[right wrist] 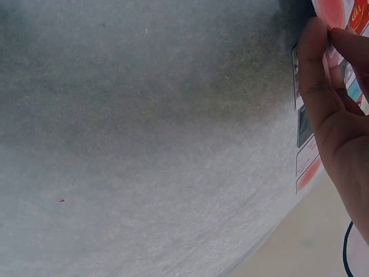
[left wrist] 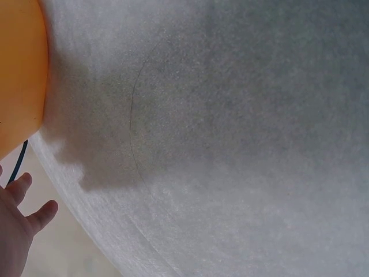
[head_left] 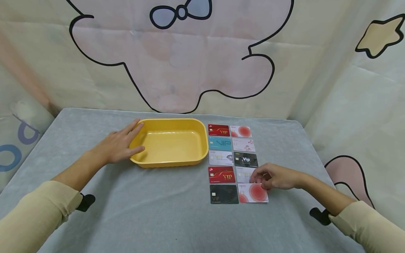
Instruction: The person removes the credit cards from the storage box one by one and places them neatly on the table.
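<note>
My left hand (head_left: 118, 144) rests with spread fingers on the left end of a yellow plastic tray (head_left: 171, 164), thumb over its near-left rim. In the left wrist view the tray (left wrist: 20, 69) shows only at the edge, above part of that hand (left wrist: 17, 236). At the near end of two columns of cards, my right hand (head_left: 278, 176) pinches the upper right edge of a white card with red circles (head_left: 257, 194). Thumb and forefinger meet on this card (right wrist: 330, 12) in the right wrist view. A white card (head_left: 244, 172) lies partly behind the fingers.
Beside the tray lie more cards in rows: two red VIP cards (head_left: 219, 130), a teal one (head_left: 219, 143), a black one (head_left: 224, 194) and several others. A grey cloth (head_left: 152, 218) covers the table. A printed curtain (head_left: 190, 70) hangs behind.
</note>
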A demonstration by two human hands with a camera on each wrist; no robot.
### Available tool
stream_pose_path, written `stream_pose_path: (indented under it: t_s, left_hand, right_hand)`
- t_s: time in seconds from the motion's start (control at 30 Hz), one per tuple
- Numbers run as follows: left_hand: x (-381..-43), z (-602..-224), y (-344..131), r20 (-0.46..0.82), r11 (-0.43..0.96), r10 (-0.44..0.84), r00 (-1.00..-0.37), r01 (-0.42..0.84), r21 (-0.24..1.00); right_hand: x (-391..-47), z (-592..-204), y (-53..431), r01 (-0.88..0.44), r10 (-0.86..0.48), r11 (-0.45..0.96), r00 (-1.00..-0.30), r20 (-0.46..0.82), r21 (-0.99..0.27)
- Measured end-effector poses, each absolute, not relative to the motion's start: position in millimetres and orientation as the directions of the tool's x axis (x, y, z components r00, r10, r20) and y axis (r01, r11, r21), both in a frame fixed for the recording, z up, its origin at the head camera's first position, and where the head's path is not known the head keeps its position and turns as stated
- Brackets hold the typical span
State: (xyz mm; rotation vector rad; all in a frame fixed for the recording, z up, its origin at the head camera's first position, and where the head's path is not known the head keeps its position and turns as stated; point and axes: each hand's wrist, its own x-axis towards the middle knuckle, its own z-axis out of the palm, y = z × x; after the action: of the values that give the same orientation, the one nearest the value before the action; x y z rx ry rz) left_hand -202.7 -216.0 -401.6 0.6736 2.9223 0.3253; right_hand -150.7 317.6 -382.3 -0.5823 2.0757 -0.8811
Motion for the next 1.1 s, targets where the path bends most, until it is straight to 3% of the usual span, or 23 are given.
stream_pose_path:
  t_s: [0.47,1.1]
  left_hand:
    - [-202.6,-401.1,-215.7,-0.091,0.881,0.440,-0.894,0.410,0.235]
    - [-203.9,-401.9,-216.5,-0.096,0.878,0.444,-0.891,0.411,0.243]
  right_hand:
    - [-151.0,-381.1,317.5,-0.142,-0.652,0.656,-0.601,-0.462,-0.741]
    - [-154.2,-361.2,308.7,-0.077,-0.565,0.731,-0.625,-0.538,-0.678]
